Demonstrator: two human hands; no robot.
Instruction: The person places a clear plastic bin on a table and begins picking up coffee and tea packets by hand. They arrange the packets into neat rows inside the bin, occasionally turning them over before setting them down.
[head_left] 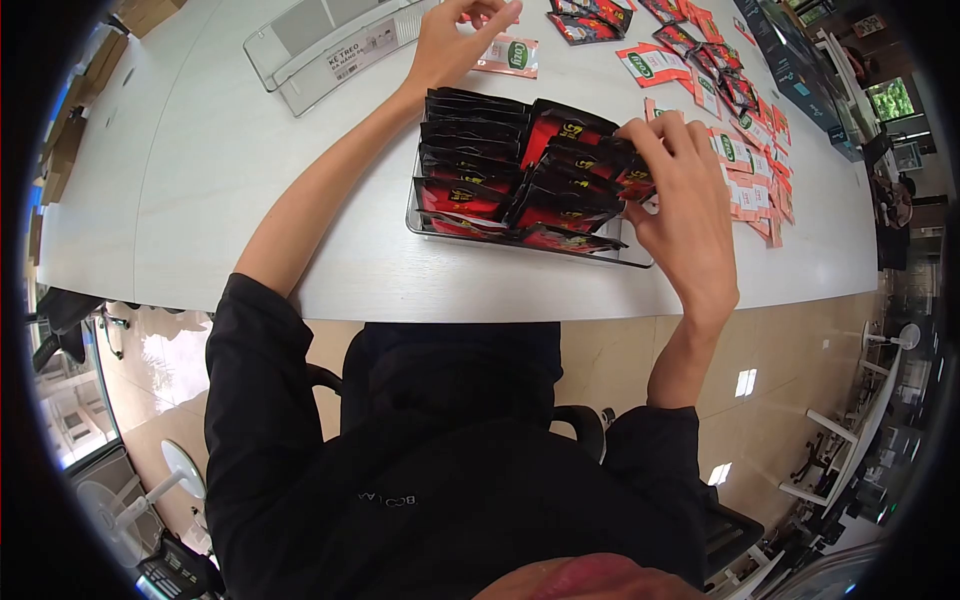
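A wire-framed clear tray (530, 243) holds two rows of upright black-and-red sachets (465, 190). My right hand (690, 200) is at the tray's right end, its thumb and fingers closed around a black-and-red sachet (636, 178) at the edge of the right row. Beyond the tray, my left hand (455, 42) hovers at the top edge of the view, thumb stretched out and apart from the curved fingers, whose tips are partly cut off. Just beside it lies a pink-and-white Cozy sachet (512, 58). A bit of pink shows between thumb and fingers.
An acrylic holder with a printed label (362, 54) lies at the back left. Loose Cozy sachets (745, 155) spread over the right side of the white table (220, 200), with black-and-red sachets (590, 22) farther back. A dark box (790, 70) stands along the right edge.
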